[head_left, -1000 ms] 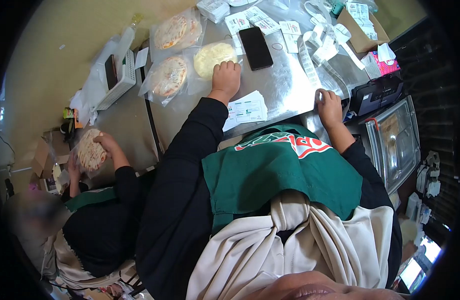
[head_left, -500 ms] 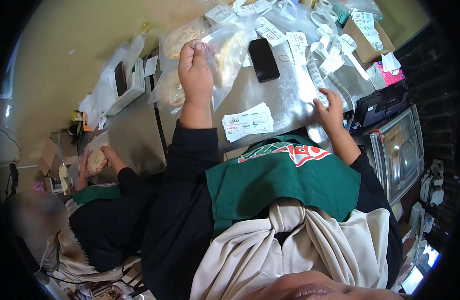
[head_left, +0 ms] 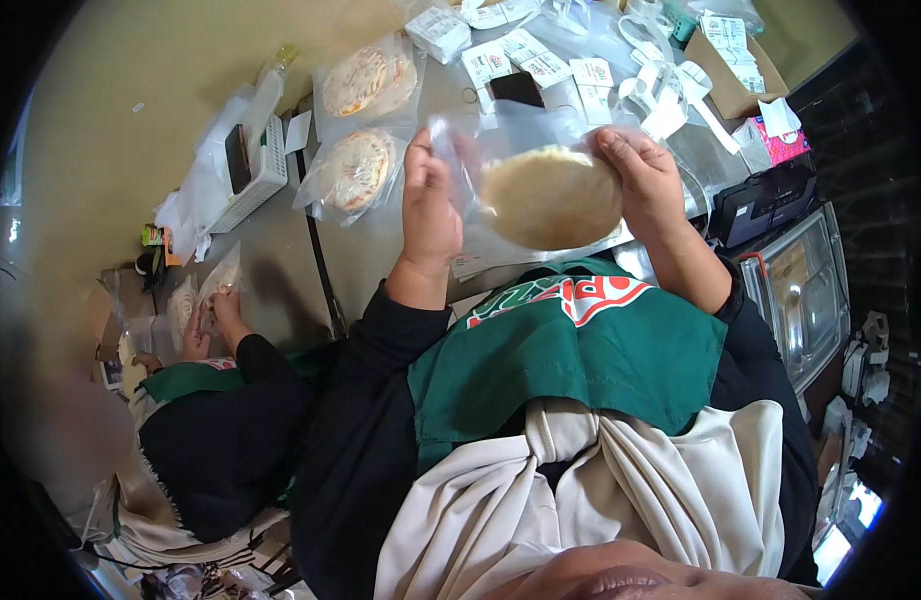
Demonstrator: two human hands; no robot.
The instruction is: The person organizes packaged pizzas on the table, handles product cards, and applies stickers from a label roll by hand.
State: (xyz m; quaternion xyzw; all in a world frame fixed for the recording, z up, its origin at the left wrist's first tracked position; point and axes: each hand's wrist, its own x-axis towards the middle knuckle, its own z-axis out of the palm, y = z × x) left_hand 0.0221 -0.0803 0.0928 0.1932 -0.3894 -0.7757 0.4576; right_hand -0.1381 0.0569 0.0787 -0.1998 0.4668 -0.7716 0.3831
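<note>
Clear plastic bag with a plain round flatbread inside is up in the centre of the frame, above the steel table. My left hand pinches its left edge, my right hand grips the right edge. Two bagged pizzas already lie at the upper left, so I judge some packing is done. Whether this bag is sealed, I cannot tell. The label sheets are too small to read, and a co-worker's hands at the left are partly hidden.

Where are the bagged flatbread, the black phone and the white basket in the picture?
bagged flatbread (head_left: 551, 197), head view, middle of the round bread inside the clear bag.
black phone (head_left: 518, 89), head view, visible part of its dark screen.
white basket (head_left: 266, 160), head view, slatted side wall.
</note>
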